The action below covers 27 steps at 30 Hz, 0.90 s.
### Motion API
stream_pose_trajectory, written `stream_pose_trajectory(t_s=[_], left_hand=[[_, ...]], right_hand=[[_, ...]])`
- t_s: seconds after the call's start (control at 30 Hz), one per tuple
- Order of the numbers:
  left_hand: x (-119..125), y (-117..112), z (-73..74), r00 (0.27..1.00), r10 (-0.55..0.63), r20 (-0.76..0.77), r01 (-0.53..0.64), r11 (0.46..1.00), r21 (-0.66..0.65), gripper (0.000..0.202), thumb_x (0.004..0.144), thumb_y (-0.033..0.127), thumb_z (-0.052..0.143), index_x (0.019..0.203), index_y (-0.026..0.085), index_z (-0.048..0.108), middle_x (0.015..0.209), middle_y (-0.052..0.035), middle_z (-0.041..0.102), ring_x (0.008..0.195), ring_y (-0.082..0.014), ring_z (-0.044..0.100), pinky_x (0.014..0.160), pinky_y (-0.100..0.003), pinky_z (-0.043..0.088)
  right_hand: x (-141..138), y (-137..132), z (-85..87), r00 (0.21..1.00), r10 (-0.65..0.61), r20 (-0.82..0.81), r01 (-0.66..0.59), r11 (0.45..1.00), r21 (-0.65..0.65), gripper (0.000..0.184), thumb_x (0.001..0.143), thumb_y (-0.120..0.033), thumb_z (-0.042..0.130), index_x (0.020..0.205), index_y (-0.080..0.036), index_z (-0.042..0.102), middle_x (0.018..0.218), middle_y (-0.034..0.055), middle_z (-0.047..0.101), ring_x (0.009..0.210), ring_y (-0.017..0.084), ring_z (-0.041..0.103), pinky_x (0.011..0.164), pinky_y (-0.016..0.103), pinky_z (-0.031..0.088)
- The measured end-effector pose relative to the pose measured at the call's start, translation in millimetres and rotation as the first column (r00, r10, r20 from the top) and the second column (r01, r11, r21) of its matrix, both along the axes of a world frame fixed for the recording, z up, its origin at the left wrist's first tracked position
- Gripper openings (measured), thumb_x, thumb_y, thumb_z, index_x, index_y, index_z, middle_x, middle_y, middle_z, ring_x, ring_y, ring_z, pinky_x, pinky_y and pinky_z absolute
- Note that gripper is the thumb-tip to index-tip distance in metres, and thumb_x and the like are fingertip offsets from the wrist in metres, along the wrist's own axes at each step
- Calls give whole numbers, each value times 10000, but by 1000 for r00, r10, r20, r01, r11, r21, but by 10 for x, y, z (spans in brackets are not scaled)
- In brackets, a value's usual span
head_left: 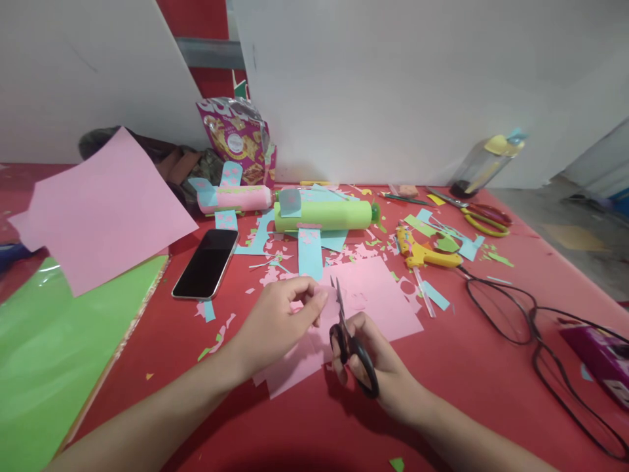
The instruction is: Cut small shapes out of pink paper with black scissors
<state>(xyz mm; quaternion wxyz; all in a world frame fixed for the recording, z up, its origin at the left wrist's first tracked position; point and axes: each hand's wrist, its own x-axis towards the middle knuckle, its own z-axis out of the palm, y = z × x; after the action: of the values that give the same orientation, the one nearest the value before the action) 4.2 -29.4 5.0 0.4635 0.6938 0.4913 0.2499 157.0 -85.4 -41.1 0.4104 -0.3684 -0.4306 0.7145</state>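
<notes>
My left hand (280,321) pinches a small piece of pink paper (328,303) between thumb and fingers. In my right hand (381,367) is a pair of black-handled scissors (361,364), fingers through the loops. The blades are slightly apart, at the right edge of the paper piece. Beneath both hands lies a larger pink sheet (393,308). Just beyond, a green paper-wrapped bottle (339,216) with light-blue paper fins lies on its side, and a pink one (246,198) is to its left.
A phone (206,263) lies left of my hands, near a green sheet (44,347) and a big pink sheet (105,210). To the right are a yellow glue gun (425,252), its black cord, red-and-yellow scissors (484,216) and a purple power strip (599,360). Paper scraps litter the red table.
</notes>
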Motion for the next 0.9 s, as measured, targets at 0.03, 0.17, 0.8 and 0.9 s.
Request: stream_pose_trajectory(t_s=[0.03, 0.17, 0.8, 0.9], left_hand=[[-1, 1, 1, 1000, 2, -1, -2, 1000, 6, 278, 812, 288, 396, 564, 169, 437, 543, 31, 495, 553, -103, 481, 564, -221, 369], [4, 0, 12, 1000, -1, -26, 1, 1000, 20, 280, 812, 294, 396, 565, 169, 439, 545, 29, 499, 555, -105, 486, 567, -224, 371], [36, -41, -31, 998, -37, -60, 39, 999, 33, 313, 821, 320, 383, 550, 167, 421, 543, 37, 459, 561, -101, 447, 547, -206, 340], [36, -26, -20, 997, -39, -73, 41, 999, 28, 304, 817, 307, 387, 552, 166, 429, 546, 36, 465, 564, -101, 452, 556, -209, 344]], right_hand=[[-1, 2, 10, 1000, 7, -1, -7, 1000, 1, 409, 659, -538, 586, 723, -225, 331, 548, -74, 432, 472, 79, 359, 471, 225, 300], [-3, 5, 52, 1000, 25, -18, -25, 1000, 0, 400, 668, -537, 579, 722, -229, 331, 569, -63, 442, 483, 85, 368, 468, 224, 305], [19, -2, -12, 998, 55, -4, -55, 996, 66, 347, 740, -528, 502, 783, -229, 330, 634, -32, 465, 582, 122, 431, 567, 279, 333], [15, 0, 0, 999, 38, -6, -37, 998, 48, 358, 725, -533, 518, 772, -230, 332, 646, -37, 455, 574, 117, 426, 563, 278, 329]])
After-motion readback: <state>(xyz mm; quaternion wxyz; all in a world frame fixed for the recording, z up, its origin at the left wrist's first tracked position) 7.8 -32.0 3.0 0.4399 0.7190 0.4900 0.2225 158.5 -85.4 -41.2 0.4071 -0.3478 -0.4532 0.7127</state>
